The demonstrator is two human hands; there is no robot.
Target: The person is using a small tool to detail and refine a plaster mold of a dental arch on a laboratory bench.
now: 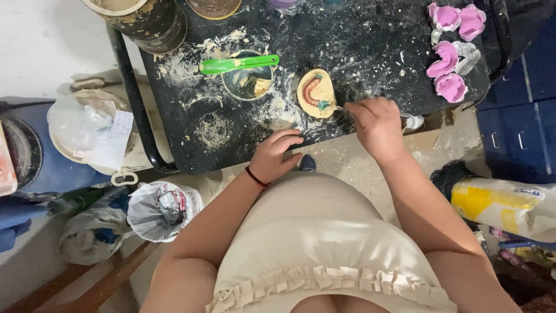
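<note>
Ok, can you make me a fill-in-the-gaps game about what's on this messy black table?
1. The spatula lying across the mixing bowl is coloured ____.
2. The right hand holds a thin metal tool whose tip touches the yellowish ____ mould.
3. The four moulds at the table's far right corner are coloured ____.
4. The left hand, holding nothing, rests at the table's near ____.

Missing words: green; dental; pink; edge

Matt black tabletop dusted with rough plaster; glossy green plastic spatula; chalky yellowish mould.
</note>
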